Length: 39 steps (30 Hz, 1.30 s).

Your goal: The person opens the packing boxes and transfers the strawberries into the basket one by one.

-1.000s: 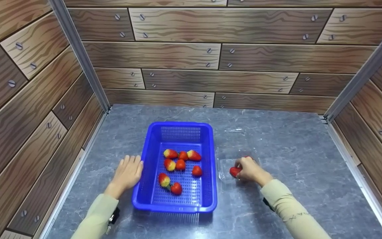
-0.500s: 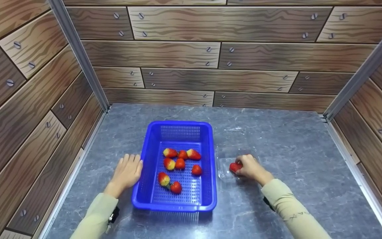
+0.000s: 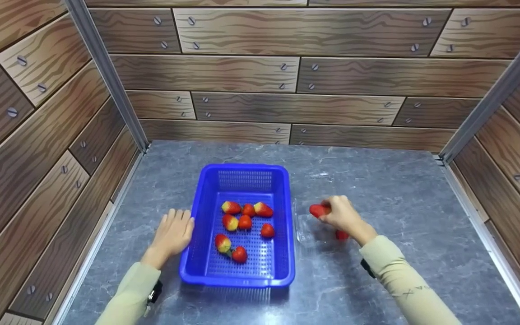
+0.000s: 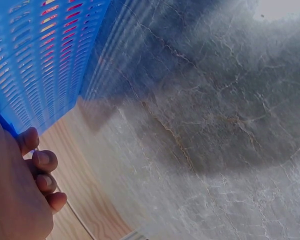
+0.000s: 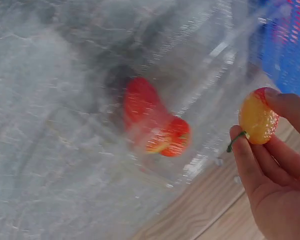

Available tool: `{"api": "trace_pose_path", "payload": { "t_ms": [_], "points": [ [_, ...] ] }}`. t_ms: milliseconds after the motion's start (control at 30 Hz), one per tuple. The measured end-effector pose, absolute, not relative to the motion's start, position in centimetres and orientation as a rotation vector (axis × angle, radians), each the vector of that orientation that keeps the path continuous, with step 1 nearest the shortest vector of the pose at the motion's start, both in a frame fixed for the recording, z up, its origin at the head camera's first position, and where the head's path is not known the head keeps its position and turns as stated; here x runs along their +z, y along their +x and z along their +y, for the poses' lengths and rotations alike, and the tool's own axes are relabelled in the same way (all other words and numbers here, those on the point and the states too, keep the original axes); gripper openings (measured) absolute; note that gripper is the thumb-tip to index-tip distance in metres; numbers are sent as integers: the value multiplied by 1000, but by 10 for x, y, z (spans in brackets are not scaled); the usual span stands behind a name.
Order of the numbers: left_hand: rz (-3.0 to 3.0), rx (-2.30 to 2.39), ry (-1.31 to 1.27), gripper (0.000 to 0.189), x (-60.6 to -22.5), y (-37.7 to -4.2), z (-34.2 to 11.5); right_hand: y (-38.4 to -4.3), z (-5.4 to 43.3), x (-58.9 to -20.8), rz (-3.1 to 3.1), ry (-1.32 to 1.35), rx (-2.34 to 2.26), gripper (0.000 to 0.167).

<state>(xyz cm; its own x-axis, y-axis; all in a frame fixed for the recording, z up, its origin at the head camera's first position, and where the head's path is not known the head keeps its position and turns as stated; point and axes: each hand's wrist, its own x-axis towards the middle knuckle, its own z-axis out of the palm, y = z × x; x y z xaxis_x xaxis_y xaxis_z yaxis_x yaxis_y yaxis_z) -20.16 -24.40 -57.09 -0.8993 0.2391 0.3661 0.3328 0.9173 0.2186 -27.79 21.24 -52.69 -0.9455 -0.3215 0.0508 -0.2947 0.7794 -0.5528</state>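
Note:
My right hand (image 3: pixel 343 214) pinches a red and yellow strawberry (image 3: pixel 318 210) between thumb and fingers, above a clear plastic box (image 3: pixel 303 230). In the right wrist view, the held strawberry (image 5: pixel 259 117) shows its yellow end and a green stem. Inside the clear box lie an elongated red strawberry (image 5: pixel 142 107) and a rounder one (image 5: pixel 177 137), touching each other and blurred by the plastic. My left hand (image 3: pixel 173 232) rests against the left rim of a blue basket (image 3: pixel 237 283), fingers together. Several strawberries (image 3: pixel 245 222) lie on the basket's perforated floor.
The basket and the clear box stand side by side on a grey marbled tabletop (image 3: pixel 400 194). Beyond the box, a small clear plastic piece (image 3: pixel 319 175) catches light. Wood-patterned walls (image 3: pixel 296 74) enclose the back and both sides.
My right hand has risen and moved away from me with the strawberry, uncovering another red strawberry below it in the clear box. My left hand and the basket stay put.

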Motion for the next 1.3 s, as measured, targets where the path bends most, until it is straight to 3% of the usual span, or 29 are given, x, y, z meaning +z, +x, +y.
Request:
{"api": "trace_pose_path", "payload": {
  "t_ms": [567,1000,1300],
  "points": [
    [-2697,-317,-449,15,-568,-203,-246,-240,147,-493,2885,-976,-1181,32],
    [-2658,-279,-461,15,-568,-205,-244,-213,90,-533,2754,-1184,-1019,32],
    [-2669,-320,-459,14,-569,-202,-245,-210,79,-549,2831,-1164,-797,26]
  ]
}}
